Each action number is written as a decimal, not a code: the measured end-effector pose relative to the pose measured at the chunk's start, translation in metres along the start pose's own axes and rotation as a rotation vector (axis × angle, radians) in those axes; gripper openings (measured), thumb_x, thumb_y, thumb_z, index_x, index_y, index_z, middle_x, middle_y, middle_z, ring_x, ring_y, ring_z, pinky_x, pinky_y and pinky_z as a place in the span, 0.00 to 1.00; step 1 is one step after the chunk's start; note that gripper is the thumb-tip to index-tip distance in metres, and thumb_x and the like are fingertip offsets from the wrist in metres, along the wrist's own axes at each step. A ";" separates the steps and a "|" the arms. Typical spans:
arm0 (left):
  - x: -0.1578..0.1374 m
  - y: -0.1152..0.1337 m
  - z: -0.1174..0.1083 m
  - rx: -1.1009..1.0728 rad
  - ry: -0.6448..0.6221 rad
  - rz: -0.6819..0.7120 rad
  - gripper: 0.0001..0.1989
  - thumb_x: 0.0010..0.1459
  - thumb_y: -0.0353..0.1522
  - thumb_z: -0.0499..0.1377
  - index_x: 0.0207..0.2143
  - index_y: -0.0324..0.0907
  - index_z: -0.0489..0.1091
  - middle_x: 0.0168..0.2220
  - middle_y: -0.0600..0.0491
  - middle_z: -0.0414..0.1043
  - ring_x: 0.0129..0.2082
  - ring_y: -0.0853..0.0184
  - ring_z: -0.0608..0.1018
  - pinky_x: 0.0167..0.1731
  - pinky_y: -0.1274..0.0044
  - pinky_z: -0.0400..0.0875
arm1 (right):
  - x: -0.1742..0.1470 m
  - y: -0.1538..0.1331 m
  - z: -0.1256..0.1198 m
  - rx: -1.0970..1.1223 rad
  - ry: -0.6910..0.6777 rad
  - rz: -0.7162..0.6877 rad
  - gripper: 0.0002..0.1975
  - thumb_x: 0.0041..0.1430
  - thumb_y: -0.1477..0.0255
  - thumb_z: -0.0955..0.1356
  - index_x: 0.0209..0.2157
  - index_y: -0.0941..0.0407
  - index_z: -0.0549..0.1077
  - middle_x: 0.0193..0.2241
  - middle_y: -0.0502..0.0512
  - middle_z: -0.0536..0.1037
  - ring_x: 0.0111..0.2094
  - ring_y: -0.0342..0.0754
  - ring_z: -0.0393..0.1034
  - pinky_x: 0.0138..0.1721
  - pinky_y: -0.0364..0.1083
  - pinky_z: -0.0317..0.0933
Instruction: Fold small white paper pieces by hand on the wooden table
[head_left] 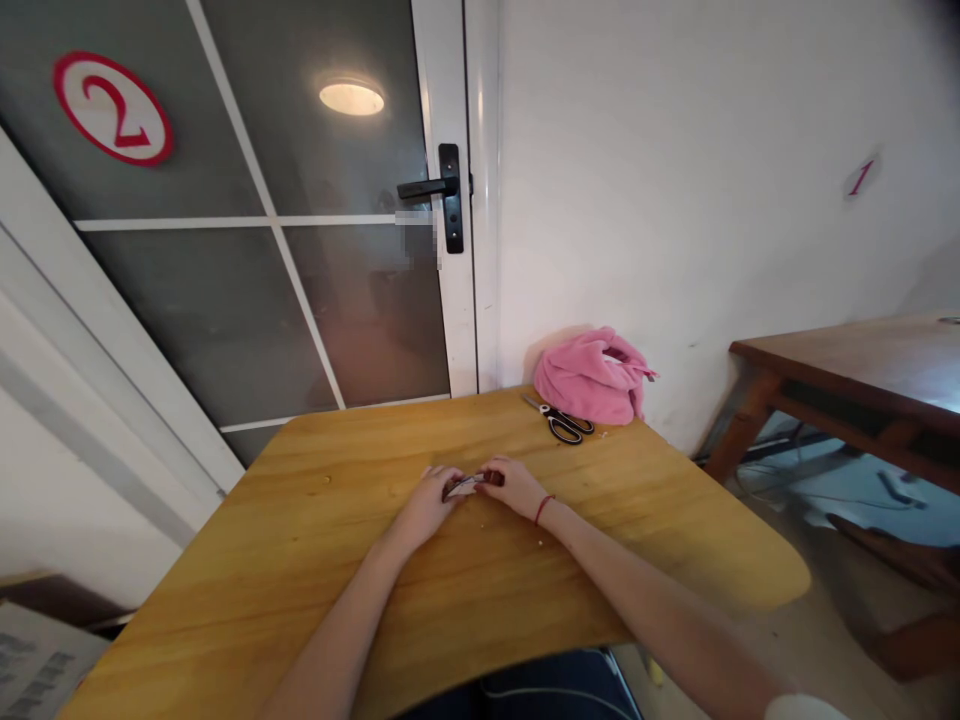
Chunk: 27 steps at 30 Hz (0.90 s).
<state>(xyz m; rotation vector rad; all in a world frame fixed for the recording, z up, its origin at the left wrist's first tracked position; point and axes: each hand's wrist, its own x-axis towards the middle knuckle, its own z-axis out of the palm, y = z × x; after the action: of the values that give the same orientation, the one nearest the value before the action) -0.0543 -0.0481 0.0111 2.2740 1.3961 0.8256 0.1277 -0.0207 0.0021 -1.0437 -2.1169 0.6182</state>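
Near the middle of the wooden table (315, 570), both my hands hold one small, flat, pale item with dark edges (466, 486); it is too small for me to tell its kind. My left hand (431, 503) is closed on its left end. On its right end, my right hand (517, 487) is closed, with a red string at the wrist. The fingers cover both ends of the item. Beyond the right hand lie scissors (566, 424) with black handles, touching or very near a pink plush cloth bundle (592, 375).
Tiny scraps dot the tabletop. Behind the table stand a glazed door (360, 320) with a black handle (450, 198) and a white wall (637, 180). Another wooden table (862, 360) is at the right. At the lower left sits a printed box (45, 660).
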 end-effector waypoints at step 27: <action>0.002 0.004 -0.004 -0.127 0.020 -0.113 0.09 0.46 0.34 0.56 0.31 0.41 0.68 0.30 0.53 0.62 0.25 0.73 0.66 0.28 0.79 0.62 | 0.000 -0.009 0.004 0.039 -0.091 0.036 0.13 0.50 0.63 0.63 0.31 0.57 0.70 0.21 0.48 0.67 0.23 0.39 0.58 0.23 0.38 0.50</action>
<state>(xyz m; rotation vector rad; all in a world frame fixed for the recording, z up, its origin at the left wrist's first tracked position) -0.0532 -0.0484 0.0167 2.0778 1.4248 0.8767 0.1204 -0.0264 0.0059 -1.0523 -2.1595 0.7342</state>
